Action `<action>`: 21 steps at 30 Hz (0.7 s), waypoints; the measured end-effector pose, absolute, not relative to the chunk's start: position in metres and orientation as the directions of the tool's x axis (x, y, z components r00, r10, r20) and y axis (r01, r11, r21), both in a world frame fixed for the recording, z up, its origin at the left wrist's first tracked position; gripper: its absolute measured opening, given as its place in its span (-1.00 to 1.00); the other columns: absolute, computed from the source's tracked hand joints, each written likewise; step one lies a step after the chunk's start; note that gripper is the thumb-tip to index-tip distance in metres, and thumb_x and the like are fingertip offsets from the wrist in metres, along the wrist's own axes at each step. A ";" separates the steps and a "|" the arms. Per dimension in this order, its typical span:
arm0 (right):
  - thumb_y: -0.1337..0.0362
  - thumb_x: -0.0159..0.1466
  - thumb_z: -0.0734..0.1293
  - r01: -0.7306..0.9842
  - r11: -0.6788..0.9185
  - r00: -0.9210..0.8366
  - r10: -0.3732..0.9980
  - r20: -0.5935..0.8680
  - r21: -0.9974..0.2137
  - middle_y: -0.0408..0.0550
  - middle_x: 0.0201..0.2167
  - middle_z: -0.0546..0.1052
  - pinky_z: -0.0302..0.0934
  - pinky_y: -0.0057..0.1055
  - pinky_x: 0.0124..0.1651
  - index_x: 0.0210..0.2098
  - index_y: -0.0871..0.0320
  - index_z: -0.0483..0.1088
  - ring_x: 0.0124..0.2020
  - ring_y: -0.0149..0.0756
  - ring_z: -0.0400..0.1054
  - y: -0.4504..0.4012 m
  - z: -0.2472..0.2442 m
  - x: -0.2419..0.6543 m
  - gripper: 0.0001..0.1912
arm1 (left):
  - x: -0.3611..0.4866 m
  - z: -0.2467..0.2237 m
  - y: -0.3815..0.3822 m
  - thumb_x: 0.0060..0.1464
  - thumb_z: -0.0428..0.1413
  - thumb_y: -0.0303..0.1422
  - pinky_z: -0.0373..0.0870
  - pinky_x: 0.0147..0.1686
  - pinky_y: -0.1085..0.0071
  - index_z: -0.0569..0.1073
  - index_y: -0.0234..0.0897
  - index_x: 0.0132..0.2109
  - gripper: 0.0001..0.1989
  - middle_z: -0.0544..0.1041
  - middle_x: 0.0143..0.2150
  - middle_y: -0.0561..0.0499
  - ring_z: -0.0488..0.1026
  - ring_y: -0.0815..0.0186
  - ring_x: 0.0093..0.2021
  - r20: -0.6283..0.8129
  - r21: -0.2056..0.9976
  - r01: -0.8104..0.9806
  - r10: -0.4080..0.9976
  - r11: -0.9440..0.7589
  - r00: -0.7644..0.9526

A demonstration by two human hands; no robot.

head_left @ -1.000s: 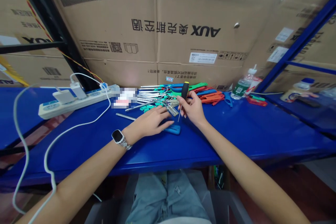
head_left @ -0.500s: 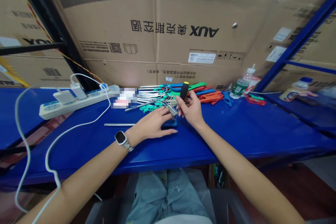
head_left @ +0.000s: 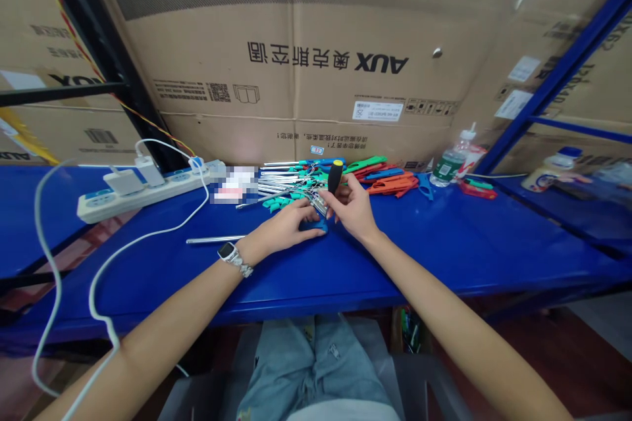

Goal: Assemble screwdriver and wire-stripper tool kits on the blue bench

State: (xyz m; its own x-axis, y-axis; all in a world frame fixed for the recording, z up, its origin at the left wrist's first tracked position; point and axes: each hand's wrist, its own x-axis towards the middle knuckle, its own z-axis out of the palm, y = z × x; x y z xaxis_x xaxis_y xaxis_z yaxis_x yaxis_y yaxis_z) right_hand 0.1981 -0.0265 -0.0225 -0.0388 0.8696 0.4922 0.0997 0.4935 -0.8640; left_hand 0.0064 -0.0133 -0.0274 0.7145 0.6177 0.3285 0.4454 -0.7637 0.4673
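My right hand (head_left: 354, 212) is closed around a screwdriver (head_left: 335, 176) with a black handle and a yellow end cap, held nearly upright. Its tip points down at a blue plastic piece (head_left: 320, 225) on the table. My left hand (head_left: 286, 229) grips that piece between thumb and fingers, and its palm hides most of it. A silver metal rod (head_left: 214, 239) sticks out to the left from under the left hand; whether it joins the blue piece is hidden. Just behind the hands lie small metal parts (head_left: 320, 204) and several metal rods with green ends (head_left: 279, 202).
Red-orange plastic handles (head_left: 395, 184) are heaped behind my right hand. Farther right stand a green-labelled bottle (head_left: 447, 166) and a red item (head_left: 478, 191). A white power strip (head_left: 106, 205) with cables lies at left. Large cardboard (head_left: 316, 13) backs the blue table (head_left: 434, 250).
Both hands have shifted slightly left, and the screwdriver moved with the right one. The left thumb has come in against the blue piece. The metal rod now reaches farther left.
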 end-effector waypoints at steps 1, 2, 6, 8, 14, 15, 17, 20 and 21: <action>-0.07 0.17 0.49 0.099 0.488 -0.053 0.873 0.485 -0.867 -0.19 -0.51 0.50 0.21 -0.38 -0.64 -0.25 0.01 0.25 -0.64 -0.32 0.37 -0.027 -0.022 0.198 -0.57 | 0.007 -0.027 -0.013 0.22 0.18 -0.11 0.45 0.00 0.15 0.52 -0.26 -0.15 -0.72 0.48 -0.10 -0.09 0.47 0.15 -0.04 0.329 0.463 0.446 0.616 -0.766 0.716; -0.07 0.16 0.50 0.094 0.482 -0.066 0.876 0.477 -0.871 -0.19 -0.51 0.50 0.20 -0.38 -0.64 -0.27 0.01 0.25 -0.62 -0.31 0.38 -0.028 -0.021 0.199 -0.57 | 0.007 -0.027 -0.013 0.23 0.18 -0.11 0.45 0.00 0.15 0.52 -0.26 -0.15 -0.72 0.48 -0.09 -0.10 0.47 0.14 -0.04 0.328 0.461 0.448 0.616 -0.766 0.716; -0.06 0.07 0.55 0.071 0.438 -0.091 0.897 0.432 -0.896 -0.19 -0.56 0.48 0.20 -0.38 -0.67 -0.42 0.04 0.22 -0.61 -0.29 0.39 -0.028 -0.016 0.200 -0.51 | 0.007 -0.027 -0.015 0.23 0.18 -0.13 0.45 0.02 0.14 0.52 -0.27 -0.16 -0.73 0.50 -0.06 -0.12 0.47 0.13 -0.01 0.346 0.465 0.429 0.605 -0.774 0.717; -0.06 0.04 0.57 0.058 0.416 -0.116 0.906 0.408 -0.908 -0.20 -0.63 0.46 0.21 -0.39 -0.66 -0.48 0.05 0.19 -0.63 -0.29 0.38 -0.027 -0.014 0.201 -0.48 | 0.007 -0.026 -0.016 0.23 0.19 -0.16 0.45 0.03 0.14 0.52 -0.26 -0.16 -0.76 0.51 -0.03 -0.12 0.47 0.14 0.00 0.364 0.470 0.406 0.591 -0.784 0.720; -0.02 0.08 0.54 0.025 0.372 -0.263 0.898 0.353 -0.928 -0.08 -0.52 0.56 0.26 -0.43 -0.65 -0.41 0.14 0.40 -0.56 -0.29 0.45 -0.026 -0.006 0.210 -0.60 | 0.006 -0.031 -0.014 0.20 0.22 -0.12 0.47 0.01 0.14 0.53 -0.29 -0.13 -0.70 0.49 -0.06 -0.13 0.50 0.15 -0.07 0.343 0.503 0.427 0.627 -0.752 0.700; -0.02 0.08 0.54 0.023 0.366 -0.280 0.896 0.345 -0.930 -0.05 -0.47 0.58 0.27 -0.43 -0.64 -0.37 0.15 0.43 -0.54 -0.28 0.46 -0.026 -0.004 0.212 -0.60 | 0.005 -0.032 -0.014 0.20 0.21 -0.11 0.48 0.00 0.14 0.53 -0.29 -0.13 -0.69 0.48 -0.08 -0.12 0.50 0.16 -0.09 0.336 0.499 0.435 0.629 -0.750 0.701; -0.04 0.10 0.52 0.027 0.362 -0.303 0.891 0.337 -0.932 -0.02 -0.40 0.61 0.29 -0.43 -0.64 -0.30 0.17 0.46 -0.50 -0.27 0.49 -0.026 -0.003 0.215 -0.58 | 0.005 -0.031 -0.015 0.19 0.21 -0.09 0.47 0.02 0.13 0.53 -0.28 -0.12 -0.67 0.49 -0.08 -0.12 0.49 0.15 -0.07 0.348 0.482 0.435 0.621 -0.761 0.702; -0.06 0.13 0.49 0.052 0.380 -0.330 0.879 0.343 -0.923 -0.01 -0.41 0.60 0.32 -0.43 -0.62 -0.28 0.17 0.47 -0.48 -0.26 0.49 -0.026 -0.003 0.218 -0.58 | 0.008 -0.020 -0.016 0.21 0.20 -0.08 0.44 0.06 0.14 0.51 -0.26 -0.04 -0.64 0.50 -0.03 -0.14 0.48 0.15 -0.02 0.470 0.494 0.399 0.623 -0.773 0.626; -0.06 0.15 0.48 0.063 0.391 -0.338 0.874 0.349 -0.918 -0.01 -0.42 0.60 0.32 -0.43 -0.62 -0.28 0.17 0.47 -0.48 -0.26 0.49 -0.026 -0.002 0.218 -0.59 | 0.011 -0.013 -0.016 0.23 0.17 -0.08 0.45 0.04 0.15 0.49 -0.27 0.00 -0.64 0.51 -0.01 -0.16 0.48 0.15 -0.01 0.525 0.519 0.381 0.637 -0.765 0.565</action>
State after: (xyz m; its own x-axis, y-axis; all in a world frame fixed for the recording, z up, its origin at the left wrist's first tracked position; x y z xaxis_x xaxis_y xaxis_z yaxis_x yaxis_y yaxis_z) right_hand 0.2178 -0.0261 -0.0024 -0.3383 0.8739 0.3491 0.0630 0.3912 -0.9182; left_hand 0.0113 -0.0157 -0.0133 0.5650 0.6368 0.5246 0.3808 -0.7654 0.5188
